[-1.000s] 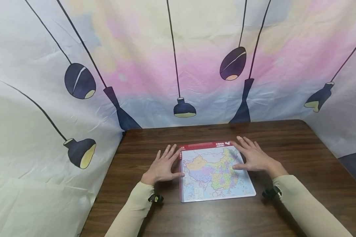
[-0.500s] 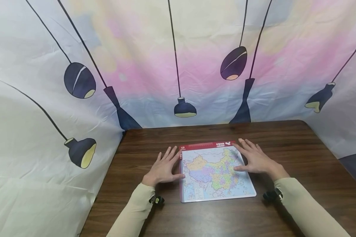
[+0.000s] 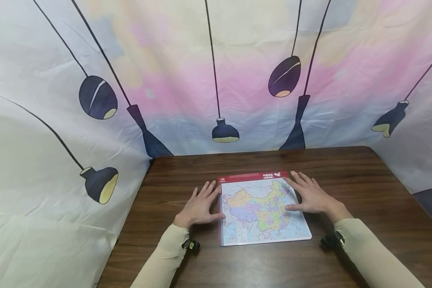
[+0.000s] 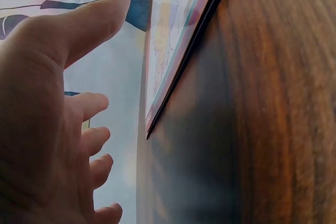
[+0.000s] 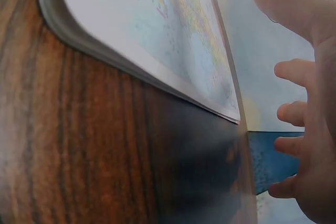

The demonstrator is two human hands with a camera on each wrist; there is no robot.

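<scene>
— Colourful map board [image 3: 262, 210]: where?
— Flat on dark wooden tabletop [image 3: 363, 184], mid-way between both hands.
— Left hand [image 3: 199, 206]?
— Fingers spread straight, thumb touching board's left edge; no grip.
— Right hand [image 3: 311, 196]?
— Same, flat, thumb resting on right edge.

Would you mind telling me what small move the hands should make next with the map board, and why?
Probably close both hands onto the board's side edges. The left hand and right hand flank the map board with fingers straight, thumbs just over its edges, gripping nothing, and it lies flat on the table.
</scene>
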